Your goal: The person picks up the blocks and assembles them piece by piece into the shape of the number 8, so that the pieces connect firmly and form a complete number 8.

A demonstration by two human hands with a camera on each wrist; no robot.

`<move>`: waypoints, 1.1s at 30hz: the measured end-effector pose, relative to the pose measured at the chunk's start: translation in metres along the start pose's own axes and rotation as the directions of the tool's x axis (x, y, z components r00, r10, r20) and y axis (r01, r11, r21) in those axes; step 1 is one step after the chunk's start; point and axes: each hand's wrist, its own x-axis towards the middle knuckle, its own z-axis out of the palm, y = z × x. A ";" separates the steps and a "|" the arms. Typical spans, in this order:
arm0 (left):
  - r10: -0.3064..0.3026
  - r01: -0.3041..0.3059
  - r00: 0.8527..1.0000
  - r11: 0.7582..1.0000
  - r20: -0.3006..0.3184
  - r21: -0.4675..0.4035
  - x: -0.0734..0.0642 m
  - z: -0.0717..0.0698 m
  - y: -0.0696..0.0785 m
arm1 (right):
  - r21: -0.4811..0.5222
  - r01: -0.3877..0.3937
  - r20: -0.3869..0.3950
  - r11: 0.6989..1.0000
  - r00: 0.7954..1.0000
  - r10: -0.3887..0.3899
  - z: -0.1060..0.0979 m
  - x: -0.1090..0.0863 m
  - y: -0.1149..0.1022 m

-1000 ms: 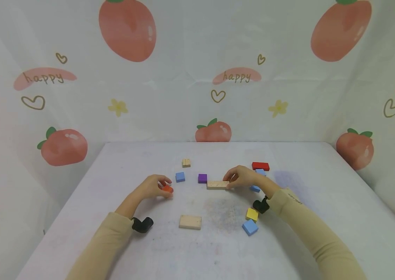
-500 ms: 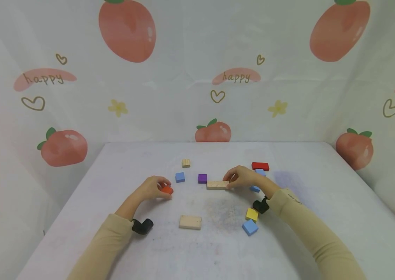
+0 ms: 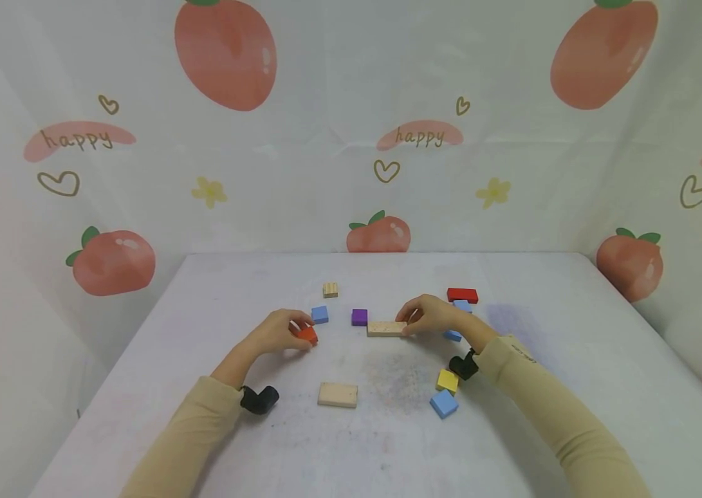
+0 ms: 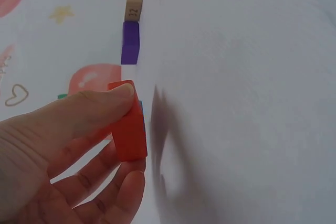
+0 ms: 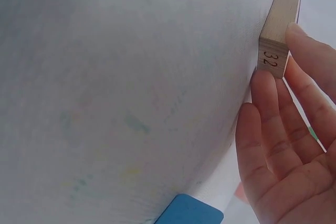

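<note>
My left hand (image 3: 277, 332) pinches a small red block (image 3: 308, 336) between thumb and fingers. In the left wrist view this red block (image 4: 128, 124) appears just off the table, its shadow beside it. A long plain wooden block (image 3: 386, 329) lies to the right, its left end against a small purple block (image 3: 359, 317). My right hand (image 3: 430, 315) holds the wooden block's right end, thumb on one side and fingers at the other. The right wrist view shows "32" on that end of the wooden block (image 5: 271, 57). Behind the red block sits a blue block (image 3: 320, 315).
A striped wooden block (image 3: 330, 290) stands at the back. A flat wooden block (image 3: 338, 395) lies in front. Near my right forearm are a yellow block (image 3: 447, 381), a blue block (image 3: 444, 404), two partly hidden blue ones and a long red block (image 3: 463, 296).
My left hand has moved a little to the right and back with the red block, closer to the blue and purple blocks. My right hand and the wooden block stay where they were.
</note>
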 end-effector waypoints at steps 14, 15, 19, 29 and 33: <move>0.054 -0.054 0.999 0.998 0.001 -0.012 0.010 0.005 0.018 | 0.009 -0.011 -0.001 1.000 1.000 0.011 0.000 -0.001 -0.002; 0.057 -0.057 0.998 0.998 0.000 -0.006 0.010 0.006 0.019 | 0.009 -0.013 -0.001 1.000 1.000 0.013 0.000 -0.001 -0.002; 0.085 -0.085 0.996 0.996 0.000 -0.001 0.012 0.009 0.023 | 0.003 -0.016 -0.004 1.000 1.000 0.016 0.001 0.000 -0.002; 0.118 -0.118 0.993 0.993 0.006 -0.004 0.017 0.013 0.030 | 0.000 -0.018 -0.012 1.000 1.000 0.018 0.001 0.000 -0.002; 0.134 -0.134 0.991 0.991 0.021 -0.001 0.019 0.015 0.038 | 0.004 -0.023 -0.009 1.000 1.000 0.023 0.000 -0.001 -0.003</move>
